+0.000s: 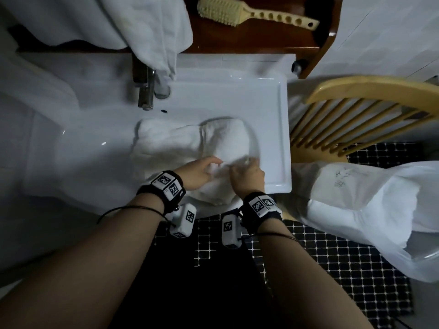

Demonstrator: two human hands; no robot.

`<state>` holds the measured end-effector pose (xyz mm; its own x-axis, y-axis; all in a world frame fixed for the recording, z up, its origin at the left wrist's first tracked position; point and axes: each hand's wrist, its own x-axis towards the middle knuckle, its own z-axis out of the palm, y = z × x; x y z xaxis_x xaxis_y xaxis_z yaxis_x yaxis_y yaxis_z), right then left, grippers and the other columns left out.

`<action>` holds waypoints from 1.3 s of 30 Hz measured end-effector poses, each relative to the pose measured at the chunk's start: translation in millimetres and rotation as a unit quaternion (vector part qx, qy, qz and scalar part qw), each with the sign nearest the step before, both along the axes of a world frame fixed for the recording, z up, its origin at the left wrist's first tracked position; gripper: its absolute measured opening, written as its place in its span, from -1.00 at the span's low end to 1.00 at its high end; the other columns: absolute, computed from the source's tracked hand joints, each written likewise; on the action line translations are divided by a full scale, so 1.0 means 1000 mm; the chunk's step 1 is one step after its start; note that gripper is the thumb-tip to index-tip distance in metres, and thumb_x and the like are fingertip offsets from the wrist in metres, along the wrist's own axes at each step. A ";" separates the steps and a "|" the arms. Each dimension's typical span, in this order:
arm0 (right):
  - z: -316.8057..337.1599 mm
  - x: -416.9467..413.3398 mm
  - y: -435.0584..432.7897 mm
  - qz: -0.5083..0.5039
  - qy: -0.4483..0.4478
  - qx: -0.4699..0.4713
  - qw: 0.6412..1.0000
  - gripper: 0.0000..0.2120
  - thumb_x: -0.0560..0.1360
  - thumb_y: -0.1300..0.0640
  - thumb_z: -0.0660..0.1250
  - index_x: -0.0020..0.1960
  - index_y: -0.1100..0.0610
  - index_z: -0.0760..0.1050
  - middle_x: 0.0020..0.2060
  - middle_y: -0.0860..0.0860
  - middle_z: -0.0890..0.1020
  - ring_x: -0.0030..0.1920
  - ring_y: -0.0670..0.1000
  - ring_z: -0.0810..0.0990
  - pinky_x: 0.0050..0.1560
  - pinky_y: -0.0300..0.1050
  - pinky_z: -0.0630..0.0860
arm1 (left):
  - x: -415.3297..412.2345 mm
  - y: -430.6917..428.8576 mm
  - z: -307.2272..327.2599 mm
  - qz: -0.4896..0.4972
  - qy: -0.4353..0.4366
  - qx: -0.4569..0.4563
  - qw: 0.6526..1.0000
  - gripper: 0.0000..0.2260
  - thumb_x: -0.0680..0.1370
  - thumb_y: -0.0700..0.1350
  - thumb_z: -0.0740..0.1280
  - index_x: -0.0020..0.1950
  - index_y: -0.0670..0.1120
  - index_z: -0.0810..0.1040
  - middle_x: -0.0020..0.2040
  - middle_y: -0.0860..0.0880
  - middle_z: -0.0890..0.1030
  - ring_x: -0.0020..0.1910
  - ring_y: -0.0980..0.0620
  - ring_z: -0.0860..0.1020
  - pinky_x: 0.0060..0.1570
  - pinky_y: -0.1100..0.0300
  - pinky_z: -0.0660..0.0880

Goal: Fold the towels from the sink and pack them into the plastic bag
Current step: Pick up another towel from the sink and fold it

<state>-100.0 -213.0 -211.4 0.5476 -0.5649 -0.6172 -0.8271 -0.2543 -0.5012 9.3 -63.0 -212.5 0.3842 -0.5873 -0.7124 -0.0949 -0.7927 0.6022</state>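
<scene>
While hands (223, 173) grip it, towel (190, 143) in sink (273, 110), plastic bag (368, 210) beside

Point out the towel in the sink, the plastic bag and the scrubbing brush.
towel (185, 141), head view, middle of the cloth.
plastic bag (370, 210), head view, its side.
scrubbing brush (223, 10), head view, bristle head.

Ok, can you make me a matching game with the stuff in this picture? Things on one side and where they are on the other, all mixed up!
Things:
1. towel
2. brush
3. plastic bag
4. hands (left, right)

Places:
A. on the brown wooden shelf above the sink
B. on the floor side, right of the sink, below the chair
C. lying in the white sink
D. at the near edge of the sink, gripping the towel

Pairs: 1-C, 2-A, 3-B, 4-D
</scene>
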 end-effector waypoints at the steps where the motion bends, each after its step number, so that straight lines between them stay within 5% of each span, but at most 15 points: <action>1: -0.002 0.001 0.001 0.002 0.018 0.021 1.000 -0.34 0.62 -0.11 0.36 0.50 0.31 0.28 0.34 0.30 0.54 0.35 0.31 0.53 0.25 -0.01 0.46 | -0.003 -0.001 -0.005 -0.007 0.014 0.004 1.000 -0.50 0.67 -0.18 0.29 0.57 0.17 0.31 0.33 -0.02 0.48 0.26 -0.06 0.56 0.19 -0.01 0.57; 5: -0.016 0.019 -0.005 -0.013 0.058 0.065 0.996 -0.17 0.57 -0.27 0.37 0.57 0.25 0.19 0.42 0.24 0.51 0.39 0.27 0.51 0.30 -0.01 0.46 | -0.010 0.008 -0.034 0.002 0.020 0.040 0.999 -0.50 0.47 -0.02 0.42 0.38 -0.06 0.39 0.05 -0.09 0.62 0.08 -0.18 0.65 0.12 -0.13 0.61; 9: -0.031 0.037 -0.005 -0.019 0.112 0.102 0.988 0.18 0.19 -0.46 0.49 0.58 0.22 0.29 0.35 0.12 0.59 0.30 0.17 0.61 0.16 -0.11 0.54 | -0.010 0.011 -0.028 -0.029 -0.015 0.052 0.998 -0.70 0.61 -0.01 0.45 0.33 0.00 0.58 0.24 -0.05 0.66 0.20 -0.07 0.62 0.29 -0.03 0.55; 12: -0.033 0.035 0.001 -0.054 0.077 0.086 0.992 -0.18 0.32 -0.22 0.52 0.46 0.16 0.42 0.27 0.14 0.64 0.26 0.18 0.64 0.06 -0.17 0.49 | -0.011 0.013 -0.025 -0.039 -0.035 0.087 0.995 -0.68 0.56 0.17 0.40 0.32 0.21 0.61 0.34 0.08 0.62 0.35 -0.02 0.53 0.42 -0.08 0.45; 16: -0.015 0.027 -0.003 -0.062 -0.038 0.059 0.996 -0.41 0.31 -0.05 0.51 0.29 0.08 0.51 0.12 0.12 0.70 0.17 0.23 0.65 0.18 0.01 0.60 | -0.007 0.006 -0.015 0.019 -0.109 0.016 0.994 -0.87 0.46 0.09 0.42 -0.01 0.21 0.67 0.15 0.02 0.60 0.25 -0.08 0.57 0.28 0.03 0.52; 19: 0.010 0.020 -0.026 -0.095 -0.140 0.064 0.984 -0.45 0.15 -0.04 0.47 0.14 0.00 0.60 -0.07 -0.02 0.74 -0.01 0.13 0.70 0.05 0.14 0.66 | -0.003 -0.007 -0.004 0.116 -0.084 -0.079 0.986 -0.32 0.39 -0.02 0.52 0.47 0.13 0.36 0.42 -0.03 0.45 0.38 -0.02 0.49 0.33 0.07 0.52; 21: 0.034 0.014 -0.049 -0.101 -0.180 0.049 0.977 -0.48 0.15 -0.02 0.49 0.12 -0.01 0.63 -0.09 -0.05 0.74 -0.03 0.07 0.71 0.03 0.15 0.67 | -0.007 -0.028 0.012 0.092 -0.064 -0.097 0.989 -0.12 0.41 0.02 0.47 0.65 0.22 0.10 0.60 0.01 0.33 0.54 0.02 0.36 0.45 0.03 0.45; 24: 0.078 0.008 -0.071 -0.103 -0.218 -0.011 0.970 -0.54 0.22 0.00 0.50 0.12 0.02 0.63 -0.07 -0.03 0.74 -0.01 0.13 0.70 0.02 0.11 0.65 | -0.016 -0.066 0.031 0.034 -0.035 -0.131 0.990 -0.13 0.52 -0.10 0.38 0.71 0.20 -0.02 0.63 0.05 0.34 0.52 0.03 0.40 0.49 0.06 0.41; 27: 0.109 -0.004 -0.092 -0.072 -0.236 -0.094 0.964 -0.58 0.35 0.01 0.49 0.19 0.04 0.59 -0.03 -0.02 0.70 0.05 0.16 0.67 -0.04 -0.08 0.52 | -0.032 -0.104 0.042 0.015 -0.016 -0.157 0.987 -0.14 0.51 -0.11 0.31 0.69 0.25 -0.07 0.38 -0.12 0.58 0.18 -0.02 0.61 0.19 0.07 0.56; 29: 0.117 -0.009 -0.101 -0.029 -0.230 -0.100 0.968 -0.41 0.36 -0.03 0.50 0.37 0.03 0.51 0.12 0.00 0.68 0.16 0.13 0.64 0.08 -0.10 0.51 | -0.038 -0.119 0.037 0.003 -0.052 -0.156 0.986 -0.27 0.52 -0.06 0.32 0.64 0.17 0.09 0.24 -0.19 0.61 0.14 -0.10 0.60 0.14 0.09 0.52; 31: 0.114 -0.012 -0.106 0.007 -0.206 -0.045 0.977 -0.15 0.33 -0.11 0.52 0.56 0.01 0.33 0.34 0.04 0.60 0.32 0.11 0.58 0.32 0.02 0.54 | -0.040 -0.124 0.038 -0.011 -0.100 -0.144 0.984 -0.63 0.60 -0.18 0.34 0.41 -0.06 0.42 0.13 -0.16 0.61 0.17 -0.18 0.59 0.11 0.18 0.47; 33: 0.109 -0.013 -0.105 0.049 -0.168 -0.013 0.985 0.00 0.38 -0.04 0.58 0.67 0.03 0.14 0.49 0.09 0.49 0.45 0.14 0.49 0.47 -0.02 0.42 | -0.041 -0.124 0.046 0.021 -0.060 -0.151 0.987 -0.84 0.68 -0.30 0.25 0.12 -0.05 0.53 -0.03 -0.04 0.59 0.00 -0.03 0.60 0.02 0.18 0.50; 35: 0.104 -0.011 -0.097 0.088 -0.154 -0.035 0.983 0.05 0.42 0.01 0.59 0.71 0.06 0.03 0.52 0.11 0.46 0.48 0.16 0.46 0.43 -0.12 0.37 | -0.039 -0.123 0.048 0.162 0.118 -0.153 0.968 -0.86 0.73 -0.19 0.21 0.14 -0.08 0.57 -0.06 -0.07 0.63 -0.06 0.00 0.61 -0.02 0.16 0.59; 37: 0.101 -0.005 -0.086 0.104 -0.160 -0.064 0.980 0.07 0.43 -0.05 0.57 0.72 0.07 -0.01 0.49 0.13 0.49 0.44 0.18 0.50 0.39 -0.09 0.42 | -0.034 -0.118 0.048 0.311 0.298 -0.173 0.886 -0.65 0.62 -0.02 0.28 0.31 -0.19 0.60 0.11 -0.22 0.64 0.12 -0.20 0.60 0.22 -0.04 0.55; 39: 0.096 0.002 -0.076 0.102 -0.158 -0.052 0.981 0.07 0.46 -0.15 0.51 0.72 0.08 -0.06 0.48 0.19 0.48 0.43 0.20 0.49 0.41 -0.02 0.43 | -0.027 -0.112 0.051 0.375 0.350 -0.201 0.834 -0.57 0.55 0.07 0.26 0.25 -0.18 0.64 0.15 -0.22 0.67 0.18 -0.22 0.61 0.30 -0.09 0.51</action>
